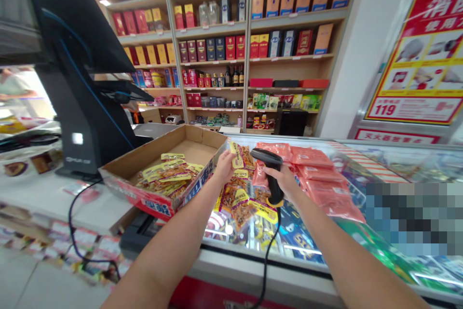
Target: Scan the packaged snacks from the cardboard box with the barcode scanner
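One yellow snack packet [238, 155] stands upright in the left hand [224, 166] above the glass counter top [379, 164], its lower part pinched between the thumb and the fingers, which lie pressed together behind it. Just beside it, the right hand [284, 180] grips a black barcode scanner [272, 174], its fingers curled closely around the handle and the scanner's head tipped toward the packet. A black cable [268, 270] drops from the scanner's yellow-ringed base over the counter's front edge. Below both hands, more yellow packets [238, 205] lie heaped on the glass, while a pile of pink packets [318, 179] spreads to the right of them. To the left, a shallow cardboard tray [188, 138] sits at the counter's edge, holding a loose layer of yellow strip packets [164, 176]. Behind the tray rises a black till screen [81, 92] on its stand, with a thinner black wire [70, 217] looping down in front of the counter. Farther back, wooden shelves [296, 19] hold boxes and bottles, and a red and yellow poster [415, 58] stands at the right.
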`<state>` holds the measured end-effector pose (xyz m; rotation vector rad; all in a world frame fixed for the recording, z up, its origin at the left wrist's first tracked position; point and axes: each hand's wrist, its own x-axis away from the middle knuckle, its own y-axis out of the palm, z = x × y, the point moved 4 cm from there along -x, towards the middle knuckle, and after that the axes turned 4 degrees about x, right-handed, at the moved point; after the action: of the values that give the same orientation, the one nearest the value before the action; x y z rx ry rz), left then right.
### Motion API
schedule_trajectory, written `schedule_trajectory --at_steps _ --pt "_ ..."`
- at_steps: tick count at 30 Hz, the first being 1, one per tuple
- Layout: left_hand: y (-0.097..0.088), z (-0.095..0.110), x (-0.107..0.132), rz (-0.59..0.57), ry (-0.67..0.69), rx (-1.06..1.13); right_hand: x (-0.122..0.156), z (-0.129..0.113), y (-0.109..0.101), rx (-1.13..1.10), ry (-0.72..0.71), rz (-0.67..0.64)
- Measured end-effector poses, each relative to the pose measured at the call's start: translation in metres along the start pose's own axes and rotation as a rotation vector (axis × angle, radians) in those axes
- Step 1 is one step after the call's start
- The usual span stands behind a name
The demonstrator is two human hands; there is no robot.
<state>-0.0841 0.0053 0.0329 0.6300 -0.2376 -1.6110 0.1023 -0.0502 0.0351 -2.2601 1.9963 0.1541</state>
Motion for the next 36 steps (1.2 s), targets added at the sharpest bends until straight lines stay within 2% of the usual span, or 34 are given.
schedule_trajectory --at_steps 4,10,12,19,23,25,27,28,30,32,34,36 --pt "0.006 -0.004 0.006 -0.053 -0.037 0.043 -0.001 0.003 -0.001 0.054 0.005 0.066" --pt "0.019 -0.018 0.016 -0.255 -0.178 0.103 -0.003 0.007 0.004 0.086 0.008 0.049" --pt "0.02 -0.024 0.017 -0.265 -0.176 0.095 -0.004 0.009 0.004 0.086 0.017 0.062" --pt "0.004 -0.029 0.004 -0.073 -0.093 0.163 -0.003 0.004 -0.002 -0.025 0.012 0.133" --pt "-0.006 -0.027 0.0 0.064 -0.024 0.198 -0.002 0.001 -0.002 -0.083 -0.008 0.064" --pt "-0.009 -0.024 0.0 0.128 0.0 0.133 0.0 0.0 -0.001 -0.086 -0.013 0.035" --pt "-0.01 -0.015 0.003 0.154 0.107 -0.06 0.002 -0.001 0.001 -0.09 -0.01 0.014" --pt "-0.007 -0.008 0.005 0.136 0.205 -0.198 0.002 -0.001 0.002 -0.097 -0.001 0.014" --pt "0.004 0.005 0.014 0.033 0.444 -0.477 0.002 -0.002 0.003 -0.133 0.019 0.058" --pt "0.019 0.011 0.024 -0.115 0.636 -0.656 0.0 -0.001 0.003 -0.176 0.02 0.133" --pt "0.031 0.011 0.033 -0.222 0.733 -0.726 -0.002 0.0 0.002 -0.195 -0.005 0.194" --pt "0.038 0.01 0.039 -0.282 0.754 -0.756 -0.005 0.001 0.001 -0.188 -0.029 0.231"
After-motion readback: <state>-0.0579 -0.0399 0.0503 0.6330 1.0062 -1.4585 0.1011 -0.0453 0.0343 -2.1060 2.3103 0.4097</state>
